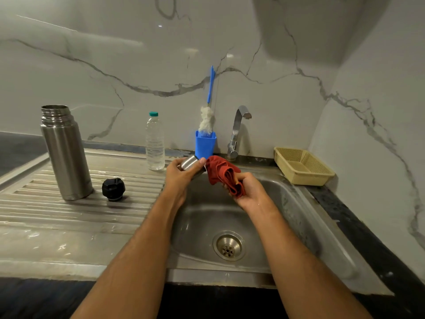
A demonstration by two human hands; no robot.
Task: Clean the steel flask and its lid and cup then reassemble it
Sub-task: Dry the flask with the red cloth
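Over the sink (299, 203), my left hand (179, 178) grips the steel cup (189, 162), tilted sideways; my right hand (249, 192) clutches the red cloth (222, 173) just beside its mouth; on the drainboard (57, 217) the open flask (65, 153) stands upright, the black lid (113, 189) near it.

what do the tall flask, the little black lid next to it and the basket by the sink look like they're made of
Flask: brushed stainless steel, by its grey sheen and soft reflections. Black lid: probably matte moulded plastic, with ridged edges. Basket: likely beige plastic, with perforated mesh walls.
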